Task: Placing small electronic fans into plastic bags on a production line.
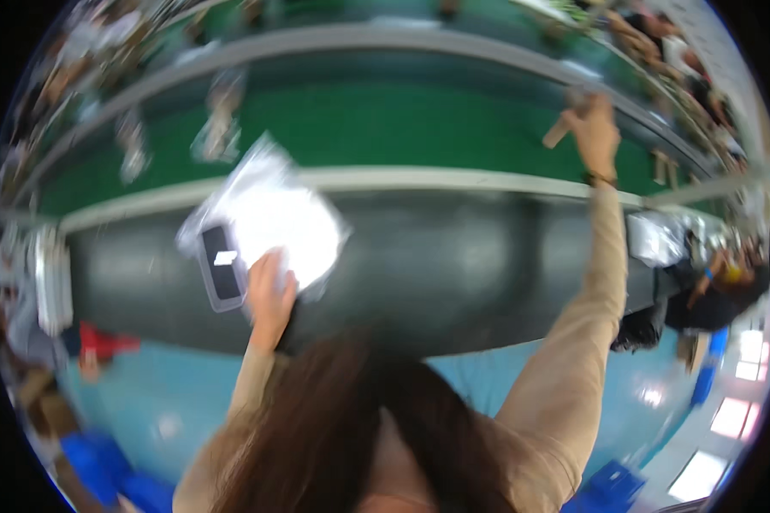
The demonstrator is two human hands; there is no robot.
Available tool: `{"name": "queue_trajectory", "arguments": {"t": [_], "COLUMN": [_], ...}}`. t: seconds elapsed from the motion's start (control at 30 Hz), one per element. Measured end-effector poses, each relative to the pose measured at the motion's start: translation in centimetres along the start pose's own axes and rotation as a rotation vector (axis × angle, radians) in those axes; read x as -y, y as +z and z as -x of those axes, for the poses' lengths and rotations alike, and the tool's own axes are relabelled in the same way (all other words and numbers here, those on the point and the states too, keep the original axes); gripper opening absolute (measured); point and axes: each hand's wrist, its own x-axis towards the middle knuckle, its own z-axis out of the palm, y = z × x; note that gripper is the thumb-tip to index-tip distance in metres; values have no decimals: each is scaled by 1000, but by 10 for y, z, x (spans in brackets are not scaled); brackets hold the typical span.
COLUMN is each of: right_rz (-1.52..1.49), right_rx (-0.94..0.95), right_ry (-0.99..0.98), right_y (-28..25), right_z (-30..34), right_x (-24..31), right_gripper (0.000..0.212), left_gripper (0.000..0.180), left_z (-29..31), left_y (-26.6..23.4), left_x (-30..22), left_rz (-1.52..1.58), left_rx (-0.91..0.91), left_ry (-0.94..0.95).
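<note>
My left hand grips a crinkled clear plastic bag holding a dark flat rectangle, above the grey table; my right hand clutches a tan wooden piece over the green belt.

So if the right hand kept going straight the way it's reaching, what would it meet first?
The right hand already seems to touch a tan, stick-like piece over the green belt. Straight on lies the grey rail beyond the belt, though blur leaves depth unclear.
</note>
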Motion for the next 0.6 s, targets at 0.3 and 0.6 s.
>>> {"name": "queue_trajectory", "arguments": {"t": [0.3, 0.6], "right_rz": [-1402, -1345], "right_rx": [-16, -224], "right_ry": [216, -48], "right_y": [-75, -63], "right_z": [211, 277], "right_x": [237, 352], "right_gripper": [58, 75], "left_gripper": [54, 62], "left_z": [-28, -36], "left_y": [-19, -54], "left_x": [-9, -15], "left_rz": [243, 406], "left_rx": [27, 150], "left_ry": [-28, 38]}}
